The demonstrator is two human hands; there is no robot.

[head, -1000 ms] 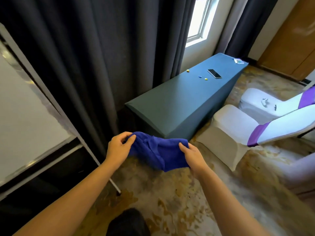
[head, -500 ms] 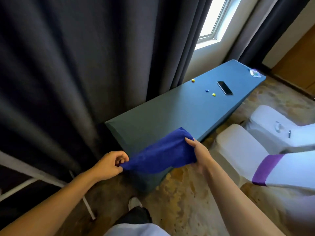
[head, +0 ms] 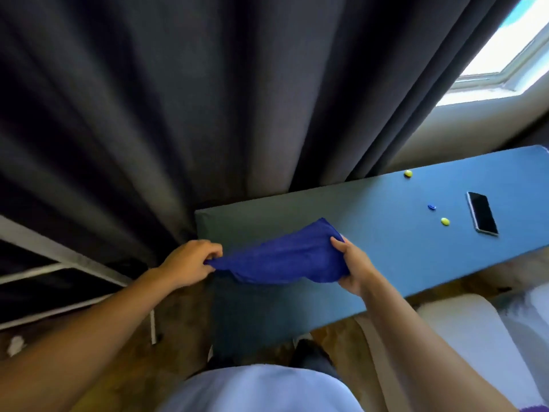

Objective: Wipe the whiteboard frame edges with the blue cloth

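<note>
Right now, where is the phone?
The black phone lies flat on the blue table, far right in the head view, just right of a small yellow piece.

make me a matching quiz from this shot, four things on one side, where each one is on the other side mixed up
Things:
1. blue cloth
2. phone
3. dark curtain
4. window

Places:
A. top right corner of the view
B. lying flat on the blue table, near its right end
C. stretched between the left hand and the right hand
D. hanging behind the table, filling the upper left of the view

Pairs: 1-C, 2-B, 3-D, 4-A
</note>
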